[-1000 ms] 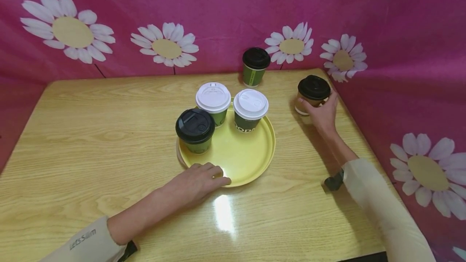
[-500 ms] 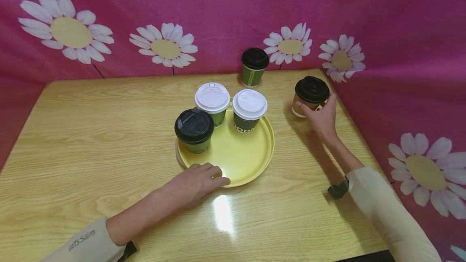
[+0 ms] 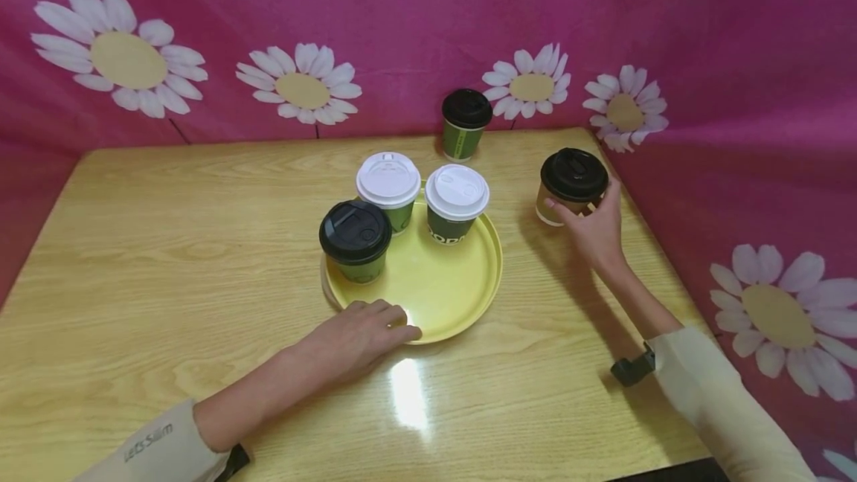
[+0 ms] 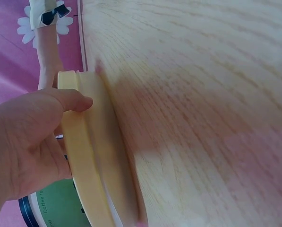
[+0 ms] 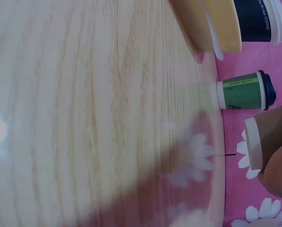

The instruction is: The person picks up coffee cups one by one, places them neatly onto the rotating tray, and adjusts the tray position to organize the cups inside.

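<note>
R hand (image 3: 594, 233) clamped round a black-lidded brown paper cup (image 3: 572, 183), long axis approx. upright, well right of the round yellow plastic tray (image 3: 448, 296). L hand (image 3: 364, 337), farther from cup, pinched tray's near rim. R wrist view showed a gap betw. cup base & pale wood-grain table (image 5: 93, 104); head view didn't make that clear.

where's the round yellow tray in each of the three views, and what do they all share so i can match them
Head: the round yellow tray is near the centre, left hand on its near edge.
Left wrist: left of centre, its rim seen side-on, running down to the bottom border.
Right wrist: top right, its rim cut off by the top border.
Shared landmark: pink daisy-print cloth.
</note>
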A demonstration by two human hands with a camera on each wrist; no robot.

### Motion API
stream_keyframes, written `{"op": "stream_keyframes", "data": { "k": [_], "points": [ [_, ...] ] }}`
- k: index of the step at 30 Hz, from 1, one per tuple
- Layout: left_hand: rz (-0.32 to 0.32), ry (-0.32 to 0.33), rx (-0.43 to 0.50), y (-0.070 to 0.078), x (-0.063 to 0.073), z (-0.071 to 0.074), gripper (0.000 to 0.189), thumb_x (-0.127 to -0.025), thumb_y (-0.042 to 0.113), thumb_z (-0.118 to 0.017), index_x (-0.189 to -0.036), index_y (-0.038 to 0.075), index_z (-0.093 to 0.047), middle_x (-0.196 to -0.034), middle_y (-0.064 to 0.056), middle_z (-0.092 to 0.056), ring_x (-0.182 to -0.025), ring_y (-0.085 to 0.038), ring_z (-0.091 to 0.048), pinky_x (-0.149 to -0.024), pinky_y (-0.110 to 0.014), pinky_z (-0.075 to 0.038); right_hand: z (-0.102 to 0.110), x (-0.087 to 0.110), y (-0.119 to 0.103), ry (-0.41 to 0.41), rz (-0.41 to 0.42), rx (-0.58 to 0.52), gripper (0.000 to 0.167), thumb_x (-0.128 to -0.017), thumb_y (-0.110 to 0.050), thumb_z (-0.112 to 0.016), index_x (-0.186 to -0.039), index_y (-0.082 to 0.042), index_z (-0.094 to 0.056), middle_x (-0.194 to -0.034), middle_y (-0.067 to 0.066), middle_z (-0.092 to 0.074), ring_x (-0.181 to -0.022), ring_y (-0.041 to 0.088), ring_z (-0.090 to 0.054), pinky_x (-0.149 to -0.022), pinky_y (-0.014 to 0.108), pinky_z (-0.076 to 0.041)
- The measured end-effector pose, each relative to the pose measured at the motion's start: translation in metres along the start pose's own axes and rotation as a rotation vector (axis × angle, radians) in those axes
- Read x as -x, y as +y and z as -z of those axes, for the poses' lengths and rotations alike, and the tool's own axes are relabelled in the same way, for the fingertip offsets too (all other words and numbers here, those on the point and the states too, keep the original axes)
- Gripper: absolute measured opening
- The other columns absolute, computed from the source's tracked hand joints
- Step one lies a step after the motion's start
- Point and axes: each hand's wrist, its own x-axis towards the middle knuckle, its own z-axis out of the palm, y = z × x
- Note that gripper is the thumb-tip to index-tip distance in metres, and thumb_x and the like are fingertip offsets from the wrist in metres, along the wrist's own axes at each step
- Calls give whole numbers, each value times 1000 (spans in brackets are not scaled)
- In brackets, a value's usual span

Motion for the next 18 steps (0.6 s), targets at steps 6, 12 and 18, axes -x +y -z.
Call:
{"op": "stream_keyframes", "data": {
  "k": [6, 12, 18],
  "points": [
    [1, 1, 4, 0, 0, 0, 28, -94, 12, -63, -121, 19, -63, -108, -3, -61, -97, -22, -60, -73, -37, -52, 3, 3, 4, -17, 5, 7, 87, -81, -17, -82, -148, -10, -28, -143, 9, -39, -120, 22, -47, -98, 43, -44],
    [2, -5, 6, 0, 0, 1, 29, -93, 12, -63, -121, 20, -62, -108, -3, -60, -97, -21, -59, -73, -37, -52, 1, 14, -11, -34, 33, -21, 86, -82, -11, -80, -149, -10, -28, -141, 11, -42, -118, 23, -50, -99, 40, -45],
    [-1, -3, 5, -1, 1, 1, 29, -93, 12, -63, -121, 20, -62, -109, -3, -60, -97, -21, -59, -73, -37, -52, -1, 19, -18, -36, 77, -55, 82, -81, -7, -80, -146, -10, -31, -137, 8, -46, -113, 18, -51, -90, 27, -47]
  ]
}}
